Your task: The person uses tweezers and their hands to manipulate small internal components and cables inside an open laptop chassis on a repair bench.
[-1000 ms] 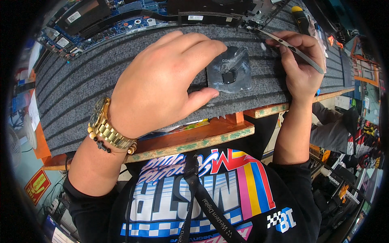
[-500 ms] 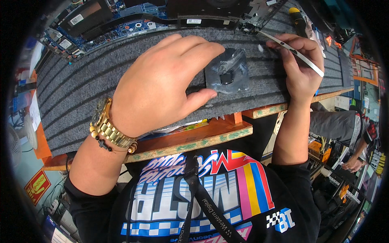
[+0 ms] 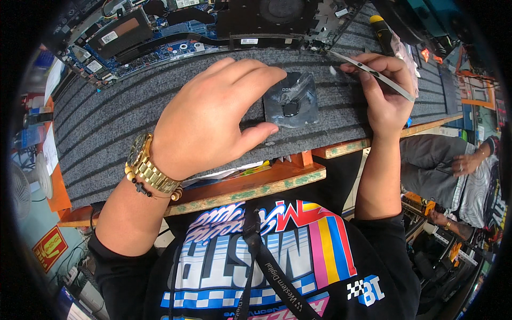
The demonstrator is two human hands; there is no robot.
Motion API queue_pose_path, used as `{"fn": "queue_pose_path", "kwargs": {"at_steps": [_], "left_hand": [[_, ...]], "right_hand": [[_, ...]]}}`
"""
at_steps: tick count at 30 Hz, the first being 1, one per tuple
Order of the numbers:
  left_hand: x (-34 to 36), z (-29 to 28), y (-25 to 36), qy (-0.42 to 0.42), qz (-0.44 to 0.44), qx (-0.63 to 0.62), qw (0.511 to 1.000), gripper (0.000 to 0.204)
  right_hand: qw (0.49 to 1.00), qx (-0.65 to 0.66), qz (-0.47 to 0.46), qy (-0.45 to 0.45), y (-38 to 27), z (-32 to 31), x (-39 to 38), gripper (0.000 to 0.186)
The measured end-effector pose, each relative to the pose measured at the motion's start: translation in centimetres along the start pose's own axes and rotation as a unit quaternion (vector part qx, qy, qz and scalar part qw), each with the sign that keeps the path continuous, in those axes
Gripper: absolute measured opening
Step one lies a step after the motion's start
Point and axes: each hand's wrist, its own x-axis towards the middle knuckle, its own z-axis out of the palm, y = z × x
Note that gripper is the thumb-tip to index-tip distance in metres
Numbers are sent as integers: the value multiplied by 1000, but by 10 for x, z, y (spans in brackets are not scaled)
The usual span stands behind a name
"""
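1. Pinching slim metal tweezers (image 3: 385, 82) between thumb and fingers, the right hand (image 3: 389, 104) is toward the right end of the table (image 3: 122, 144)
2. From that grip the tweezers slant toward the table's far edge, tips close to small parts at the near right corner of an opened laptop (image 3: 248, 24); whether they touch, I cannot tell
3. Over the middle of the table arches the left hand (image 3: 205, 117), thumb and forefinger spread apart, the other fingers bent and close together
4. A dark square packet (image 3: 305, 114) lies flat near the table's near edge, those two spread fingertips at its left corners; I cannot tell whether they press on it
5. A small black piece (image 3: 290, 109) shows at the packet, whether on it or inside it I cannot tell
6. Along the table's far edge lies the laptop, a blue circuit board (image 3: 184, 47) exposed toward its left
7. At the table's far right corner is a screwdriver (image 3: 381, 33) with a yellow-ended handle, beside crinkled clear wrapping (image 3: 404, 52)
8. Beyond the table's right edge, another person's hand (image 3: 464, 164) is near grey trousers (image 3: 432, 160)
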Motion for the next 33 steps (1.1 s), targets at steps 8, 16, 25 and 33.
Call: {"fn": "queue_pose_path", "kwargs": {"at_steps": [8,16,25,33], "left_hand": [[9,-8,11,-1,3,-3,1000,65],[68,-30,78,47,28,-48,997,30],[222,41,199,-130,-263,-421,859,41],[292,113,214,-94,-343,-541,762,32]], "right_hand": [[997,43,18,58,-28,-14,-9,20],[973,-12,-22,230,-95,-102,-15,24],[928,-110,39,353,-118,-180,-2,19],[934,-156,42,318,-119,-194,-13,19]]}}
